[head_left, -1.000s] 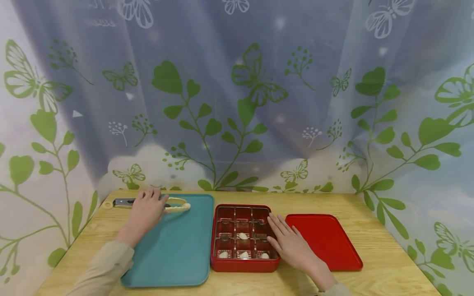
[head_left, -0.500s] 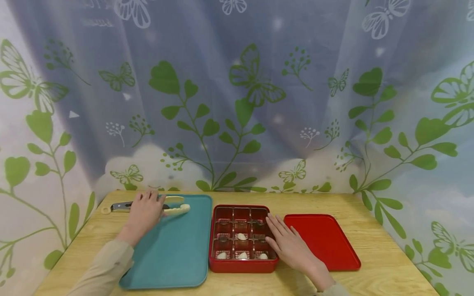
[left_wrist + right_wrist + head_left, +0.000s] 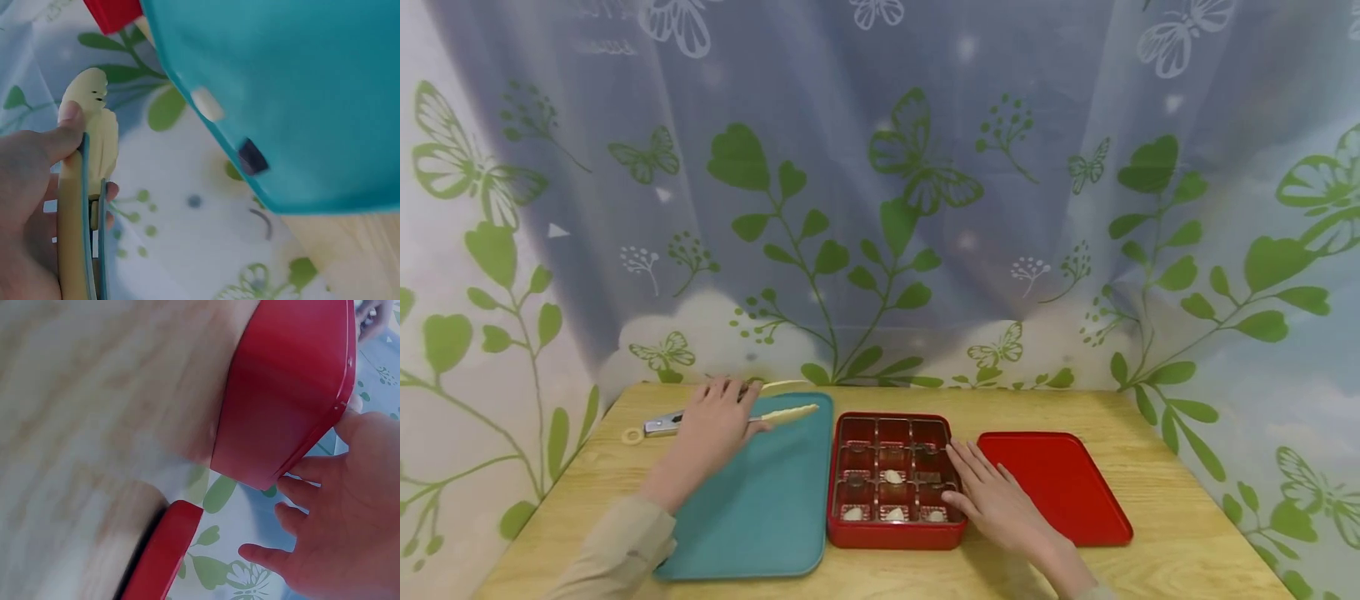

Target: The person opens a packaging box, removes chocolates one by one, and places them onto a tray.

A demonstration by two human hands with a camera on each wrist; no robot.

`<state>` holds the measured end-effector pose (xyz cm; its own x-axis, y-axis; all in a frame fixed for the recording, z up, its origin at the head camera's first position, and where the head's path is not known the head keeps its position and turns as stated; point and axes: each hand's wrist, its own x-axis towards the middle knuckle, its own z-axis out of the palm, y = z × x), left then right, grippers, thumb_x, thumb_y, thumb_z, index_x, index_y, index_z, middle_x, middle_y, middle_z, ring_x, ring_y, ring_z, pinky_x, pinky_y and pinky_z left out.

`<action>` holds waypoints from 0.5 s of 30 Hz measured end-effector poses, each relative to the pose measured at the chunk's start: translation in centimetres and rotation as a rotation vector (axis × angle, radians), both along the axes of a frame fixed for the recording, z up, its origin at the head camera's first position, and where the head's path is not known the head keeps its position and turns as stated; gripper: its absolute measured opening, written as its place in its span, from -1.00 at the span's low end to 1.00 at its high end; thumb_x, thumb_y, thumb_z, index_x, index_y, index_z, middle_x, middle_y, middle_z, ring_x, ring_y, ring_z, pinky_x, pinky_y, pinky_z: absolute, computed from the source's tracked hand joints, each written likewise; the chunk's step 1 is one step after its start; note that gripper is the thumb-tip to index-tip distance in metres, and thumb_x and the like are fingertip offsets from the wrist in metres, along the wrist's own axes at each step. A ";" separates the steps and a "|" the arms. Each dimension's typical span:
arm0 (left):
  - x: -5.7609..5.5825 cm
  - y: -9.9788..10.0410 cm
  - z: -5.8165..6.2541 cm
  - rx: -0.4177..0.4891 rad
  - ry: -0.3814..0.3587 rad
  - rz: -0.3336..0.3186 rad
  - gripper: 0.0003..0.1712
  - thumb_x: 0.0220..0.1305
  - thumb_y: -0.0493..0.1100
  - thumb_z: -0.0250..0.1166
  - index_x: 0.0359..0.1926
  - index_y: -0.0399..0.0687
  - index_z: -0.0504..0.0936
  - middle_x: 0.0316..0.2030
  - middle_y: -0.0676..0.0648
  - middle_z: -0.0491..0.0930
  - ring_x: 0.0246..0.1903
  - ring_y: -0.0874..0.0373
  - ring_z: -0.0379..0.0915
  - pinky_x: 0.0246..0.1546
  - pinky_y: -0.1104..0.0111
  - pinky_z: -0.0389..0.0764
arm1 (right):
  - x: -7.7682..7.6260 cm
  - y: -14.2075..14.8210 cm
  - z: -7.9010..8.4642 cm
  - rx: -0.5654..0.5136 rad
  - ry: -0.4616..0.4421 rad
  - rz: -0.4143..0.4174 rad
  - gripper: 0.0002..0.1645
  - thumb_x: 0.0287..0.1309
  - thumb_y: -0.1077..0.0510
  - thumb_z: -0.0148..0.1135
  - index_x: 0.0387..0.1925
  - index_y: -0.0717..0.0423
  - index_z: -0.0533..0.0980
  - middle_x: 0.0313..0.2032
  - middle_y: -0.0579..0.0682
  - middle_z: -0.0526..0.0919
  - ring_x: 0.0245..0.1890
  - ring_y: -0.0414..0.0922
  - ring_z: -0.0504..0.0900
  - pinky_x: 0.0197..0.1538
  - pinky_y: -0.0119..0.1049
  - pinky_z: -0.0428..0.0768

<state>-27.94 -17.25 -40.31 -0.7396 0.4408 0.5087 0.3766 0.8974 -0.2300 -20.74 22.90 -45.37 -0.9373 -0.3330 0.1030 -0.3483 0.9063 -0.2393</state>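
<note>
My left hand (image 3: 717, 421) grips a pair of tongs (image 3: 662, 425) with cream tips, above the far part of the teal tray (image 3: 752, 533). The tong arms stand spread, with nothing visible between the tips. On the tray near its edge lie a white piece (image 3: 207, 104) and a dark piece (image 3: 252, 157), seen in the left wrist view. A red box (image 3: 895, 537) with a clear divided insert holds several small white pieces and some dark ones. My right hand (image 3: 1000, 504) rests its extended fingers along the box's right rim, the thumb over the edge.
A flat red lid (image 3: 1060, 492) lies on the wooden table (image 3: 1180, 533) to the right of the box. Behind the table hangs a curtain (image 3: 880, 250) with leaves and butterflies, wrapping round both sides.
My left hand has moved right with the tongs, and their arms have spread wider. The right hand stays at the box rim with little shift.
</note>
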 end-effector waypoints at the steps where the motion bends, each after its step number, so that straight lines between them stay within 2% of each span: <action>1: 0.1 0.6 0.2 0.001 0.014 -0.013 -0.27 0.06 0.26 0.24 0.11 -0.15 0.50 -0.11 -0.23 0.51 -0.05 -0.17 0.38 -0.06 0.03 0.41 | 0.1 0.1 -0.1 0.001 -0.001 -0.001 -0.16 0.24 -0.33 -0.16 0.42 -0.07 -0.04 0.42 -0.06 -0.07 0.42 -0.05 -0.12 0.30 0.18 0.06; 6: 0.4 3.9 1.2 0.003 0.024 -0.074 -0.30 0.12 0.27 0.19 0.14 -0.11 0.48 -0.11 -0.16 0.50 -0.06 -0.10 0.38 -0.08 0.06 0.42 | 0.3 0.2 -0.1 0.007 -0.005 -0.004 -0.14 0.23 -0.37 -0.21 0.42 -0.08 -0.05 0.42 -0.07 -0.08 0.42 -0.06 -0.13 0.31 0.17 0.07; 15: -0.6 9.1 1.3 -0.070 0.065 -0.168 -0.30 0.11 0.27 0.16 0.21 0.02 0.43 -0.07 -0.14 0.47 -0.03 -0.06 0.35 -0.06 0.11 0.42 | 0.4 0.2 0.2 -0.004 -0.010 0.005 -0.14 0.23 -0.37 -0.21 0.42 -0.08 -0.06 0.42 -0.07 -0.11 0.42 -0.07 -0.15 0.30 0.18 0.06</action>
